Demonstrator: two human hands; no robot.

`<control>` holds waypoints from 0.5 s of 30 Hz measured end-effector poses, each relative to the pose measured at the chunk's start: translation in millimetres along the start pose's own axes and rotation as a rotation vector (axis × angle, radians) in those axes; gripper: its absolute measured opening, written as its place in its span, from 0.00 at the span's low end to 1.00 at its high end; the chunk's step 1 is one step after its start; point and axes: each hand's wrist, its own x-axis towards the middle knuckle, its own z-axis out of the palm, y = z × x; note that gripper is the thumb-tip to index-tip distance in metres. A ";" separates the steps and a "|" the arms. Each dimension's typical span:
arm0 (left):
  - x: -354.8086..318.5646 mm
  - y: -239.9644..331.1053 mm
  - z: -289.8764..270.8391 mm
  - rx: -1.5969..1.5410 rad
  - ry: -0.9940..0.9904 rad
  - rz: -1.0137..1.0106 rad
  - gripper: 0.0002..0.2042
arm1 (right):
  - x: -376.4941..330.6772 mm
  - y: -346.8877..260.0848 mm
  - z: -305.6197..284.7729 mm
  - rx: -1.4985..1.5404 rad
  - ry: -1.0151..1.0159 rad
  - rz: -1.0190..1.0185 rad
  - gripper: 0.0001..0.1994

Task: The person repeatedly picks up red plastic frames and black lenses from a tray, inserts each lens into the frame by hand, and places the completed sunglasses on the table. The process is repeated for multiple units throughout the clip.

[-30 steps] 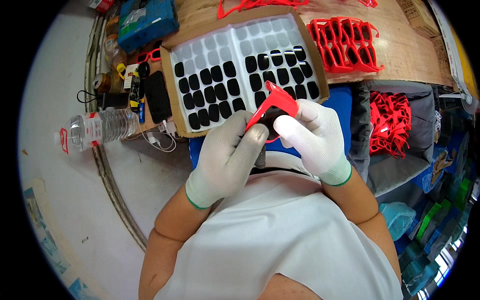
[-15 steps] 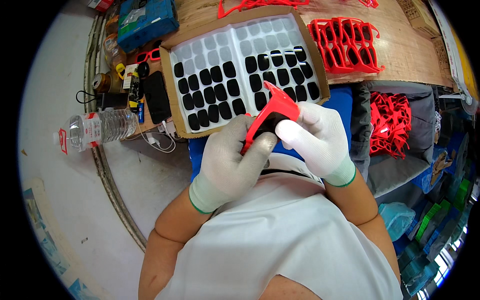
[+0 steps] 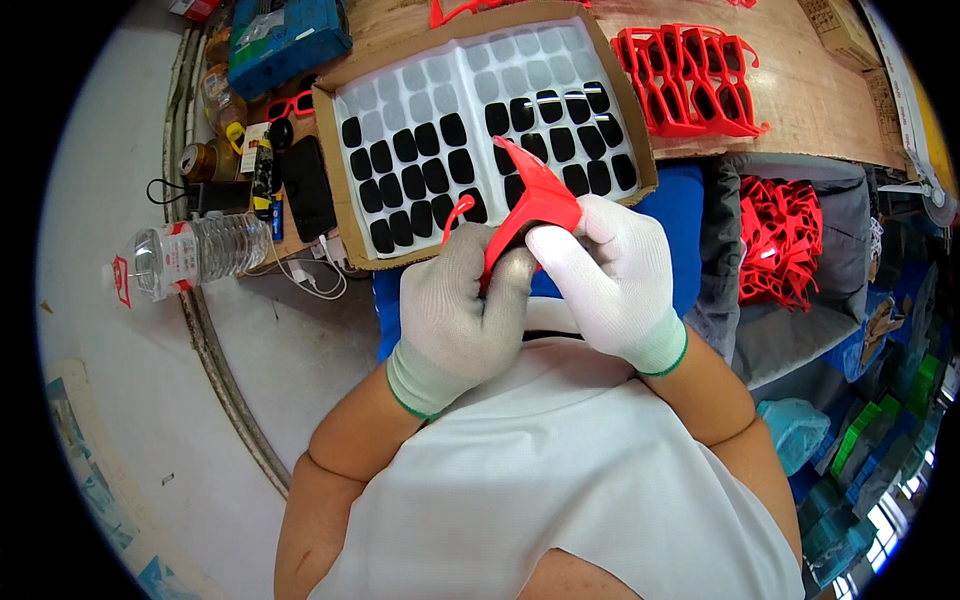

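You have the red glasses frame (image 3: pixel 548 203) up in front of your torso, between your two hands, its upper part overlapping the near part of the cardboard box (image 3: pixel 632 125) in view. Its front makes the long axis, running on a slant from your left hand (image 3: pixel 450 315) at lower left to your right hand (image 3: pixel 622 285) at upper right. One temple (image 3: pixel 520 163) leaves the upper-right corner and points away from you, up and to the left, over the black lenses (image 3: pixel 435 176) in the box; the curved tip of the other (image 3: pixel 461 206) pokes up beyond your left fingers.

Both hands are gloved and pinching the frame: the left grips the lower-left end between thumb and curled fingers, while the right has its thumb laid along the near side and its fingers behind the upper corner. Your elbows are bent, forearms slanting inward and wrists close together — thumbs nearly meeting at the frame. Exactly where each fingertip presses is hidden.
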 end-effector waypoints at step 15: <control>4.9 7.9 2.7 0.159 0.120 0.224 0.10 | 8.7 -12.8 -8.1 -0.045 -0.162 0.001 0.09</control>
